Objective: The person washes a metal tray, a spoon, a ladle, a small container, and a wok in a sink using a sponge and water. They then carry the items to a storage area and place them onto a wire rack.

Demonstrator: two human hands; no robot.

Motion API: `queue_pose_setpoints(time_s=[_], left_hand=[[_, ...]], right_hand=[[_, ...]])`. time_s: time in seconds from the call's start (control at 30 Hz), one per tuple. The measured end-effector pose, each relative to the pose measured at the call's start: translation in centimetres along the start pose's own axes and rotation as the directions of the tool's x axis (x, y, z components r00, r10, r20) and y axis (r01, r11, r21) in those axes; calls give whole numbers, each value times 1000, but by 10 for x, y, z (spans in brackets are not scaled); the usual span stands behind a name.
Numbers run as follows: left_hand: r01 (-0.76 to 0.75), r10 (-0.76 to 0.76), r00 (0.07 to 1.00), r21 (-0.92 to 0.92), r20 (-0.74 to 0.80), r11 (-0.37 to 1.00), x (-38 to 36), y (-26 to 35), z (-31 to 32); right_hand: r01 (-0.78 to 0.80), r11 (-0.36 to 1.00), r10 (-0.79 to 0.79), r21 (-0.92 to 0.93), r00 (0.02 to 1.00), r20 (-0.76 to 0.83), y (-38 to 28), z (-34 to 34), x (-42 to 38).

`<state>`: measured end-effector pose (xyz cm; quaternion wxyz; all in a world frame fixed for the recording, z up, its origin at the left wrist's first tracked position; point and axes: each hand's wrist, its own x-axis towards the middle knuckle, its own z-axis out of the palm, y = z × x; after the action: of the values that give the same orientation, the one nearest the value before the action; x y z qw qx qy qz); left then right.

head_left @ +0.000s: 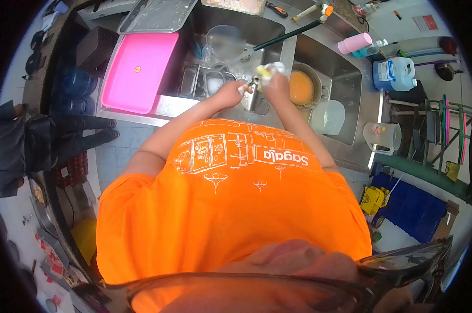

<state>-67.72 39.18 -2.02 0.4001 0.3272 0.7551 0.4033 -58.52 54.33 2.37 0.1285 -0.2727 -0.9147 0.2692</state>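
My left hand (232,96) is closed around the end of a small, slim metal utensil (253,83) over the front of the left sink basin; its exact kind is hard to make out. Beside it, my right hand (276,86) grips a yellow and white soapy sponge (264,72) near the utensil's other end. Below and left of the hands, metal food pans (189,81) lie in the basin. Further back is a clear plastic container (224,40). A pot (318,83) of orange liquid stands in the right basin, close to my right forearm.
A pink tray (137,73) and a grey metal tray (158,15) rest left of the sink. A translucent tub (327,117) sits in the right basin. A dark hose (288,35) crosses behind my hands. A blue jug (395,73) stands right; a person (43,133) is left.
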Motion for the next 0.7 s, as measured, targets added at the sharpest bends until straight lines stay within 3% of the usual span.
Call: queue_pose_setpoints(time_s=[0.07, 0.1, 0.13, 0.23, 0.27, 0.3, 0.33, 0.4, 0.43, 0.47, 0.5, 0.53, 0.6, 0.67, 0.7], left_hand=[[198, -196, 980, -94, 30, 976, -8, 16, -8], [143, -143, 990, -54, 5, 988, -2, -5, -3], [88, -88, 996, -11, -19, 996, 12, -38, 8], [-5, 8, 999, 109, -36, 994, 6, -47, 6], [-78, 90, 995, 217, -46, 973, 5, -55, -4], [-152, 176, 984, 325, -43, 933, 7, -63, -14], [93, -45, 990, 376, -136, 922, 16, -71, -25], [159, -164, 985, 630, -51, 760, 60, -130, -51], [68, -191, 978, 753, 78, 655, 75, -146, -62], [-275, -224, 902, 890, 370, 363, 85, -151, -73], [-484, -171, 818, 817, 549, 313, 88, -152, -82], [-259, -287, 860, 844, 423, 469, 97, -158, -81], [56, -352, 919, 828, 175, 558, 113, -165, -70], [184, -173, 979, 808, -104, 560, 110, -152, -64], [153, -63, 986, 708, -153, 689, 118, -140, -50]], right_hand=[[266, 964, -265, -11, 964, 24, 5, 30, -7], [396, 918, -395, -10, 918, 38, 6, 41, -8], [242, 967, -254, 75, 922, 292, -1, 36, -14], [309, 915, -381, 259, 874, 302, 35, 42, -22], [333, 920, -376, 206, 898, 228, 44, 40, -28], [137, 976, -173, 169, 959, 224, 56, 35, -35], [-68, 989, 40, 130, 977, 210, 70, 30, -42], [-127, 956, 120, 265, 992, 42, 102, 11, -55], [-209, 936, 223, 282, 975, -18, 112, -3, -62], [-291, 907, 327, 303, 942, -75, 116, -20, -72], [-464, 836, 505, 293, 860, -79, 114, -41, -82], [-585, 746, 630, 318, 775, -52, 122, -56, -86], [-550, 701, 657, 454, 745, -113, 157, -79, -110], [-478, 609, 721, 633, 666, -190, 177, -98, -134], [-426, 549, 759, 719, 615, -214, 174, -114, -140]])
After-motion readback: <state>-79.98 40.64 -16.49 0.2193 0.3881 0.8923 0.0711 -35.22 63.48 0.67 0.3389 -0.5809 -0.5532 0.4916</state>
